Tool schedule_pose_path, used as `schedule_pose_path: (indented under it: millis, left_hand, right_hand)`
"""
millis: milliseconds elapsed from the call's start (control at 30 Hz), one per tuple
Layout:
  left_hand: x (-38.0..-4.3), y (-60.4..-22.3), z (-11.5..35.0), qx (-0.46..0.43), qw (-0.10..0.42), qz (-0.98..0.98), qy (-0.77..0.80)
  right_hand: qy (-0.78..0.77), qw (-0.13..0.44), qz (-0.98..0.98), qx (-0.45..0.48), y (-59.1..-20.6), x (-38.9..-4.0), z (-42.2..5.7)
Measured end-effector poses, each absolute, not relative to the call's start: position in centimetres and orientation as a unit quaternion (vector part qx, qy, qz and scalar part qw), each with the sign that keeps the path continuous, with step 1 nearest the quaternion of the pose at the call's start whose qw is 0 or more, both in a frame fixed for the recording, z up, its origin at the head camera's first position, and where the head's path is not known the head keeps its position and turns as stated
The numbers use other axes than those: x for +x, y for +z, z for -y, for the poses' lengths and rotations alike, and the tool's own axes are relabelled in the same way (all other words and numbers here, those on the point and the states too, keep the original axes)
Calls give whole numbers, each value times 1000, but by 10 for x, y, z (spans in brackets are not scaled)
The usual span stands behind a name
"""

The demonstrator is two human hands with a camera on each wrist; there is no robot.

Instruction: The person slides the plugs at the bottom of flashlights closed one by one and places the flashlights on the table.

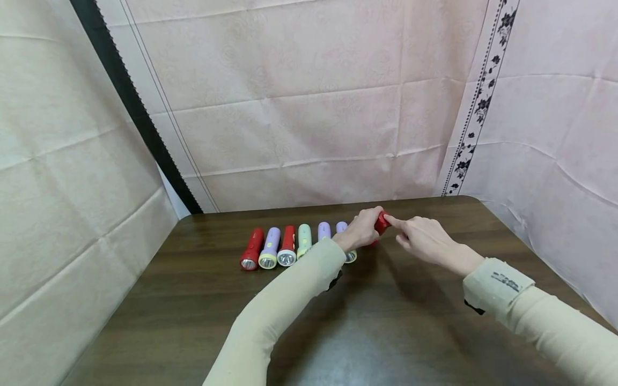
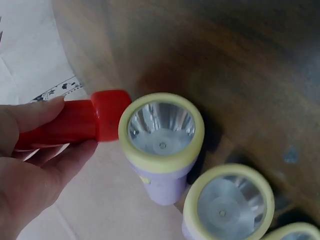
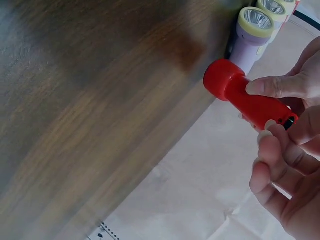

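Observation:
In the head view my left hand [image 1: 360,230] holds a red flashlight [image 1: 382,223] at the right end of a row. The left wrist view shows its thumb along the body of this flashlight [image 2: 70,122], with the fingers beneath. My right hand [image 1: 425,239] reaches in from the right, its index finger at the tail end. In the right wrist view, the right hand's curled fingers [image 3: 272,150] pinch the tail, where a small dark opening shows. A purple flashlight with a yellow rim [image 2: 162,135] stands beside the red head, very close to it.
Left of my hands is a row of flashlights: a red one [image 1: 252,249], a purple one [image 1: 270,247], a red one with a white rim [image 1: 287,246], a green one [image 1: 304,238] and more purple ones. The brown wooden table [image 1: 193,300] meets pale cloth [image 1: 309,107] behind.

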State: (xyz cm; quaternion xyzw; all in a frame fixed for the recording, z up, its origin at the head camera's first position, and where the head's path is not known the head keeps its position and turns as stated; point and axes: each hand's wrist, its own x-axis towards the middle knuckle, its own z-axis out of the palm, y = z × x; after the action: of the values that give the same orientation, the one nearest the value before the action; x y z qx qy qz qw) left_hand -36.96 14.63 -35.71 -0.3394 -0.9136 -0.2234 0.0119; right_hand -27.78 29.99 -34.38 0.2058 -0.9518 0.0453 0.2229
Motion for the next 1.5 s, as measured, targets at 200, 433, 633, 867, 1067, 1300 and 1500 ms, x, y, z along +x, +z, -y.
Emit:
schedule_pose_path:
  millis: [200, 433, 633, 867, 1067, 1300, 1500]
  left_hand:
    - [-369, -350, -146, -291, 25, 928, -233]
    - [-374, -356, -141, -231, 34, 947, -220]
    - [-378, -371, -139, -218, 52, 961, -165]
    - [-380, -386, -146, -185, 73, 977, -83]
    - [-383, -395, -152, -179, 77, 980, -42]
    - [-385, -390, -155, -175, 54, 983, -2]
    - [-385, -387, -159, -167, 27, 986, 13]
  right_hand:
    - [48, 241, 948, 202, -345, -278, -298]
    - [57, 247, 944, 212, -343, -276, -292]
    - [58, 242, 945, 214, -346, -275, -290]
    - [65, 242, 943, 219, -350, -273, -291]
    - [70, 232, 945, 221, -353, -272, -290]
    - [66, 229, 946, 218, -351, -273, -291]
    - [68, 221, 949, 213, -353, -272, -292]
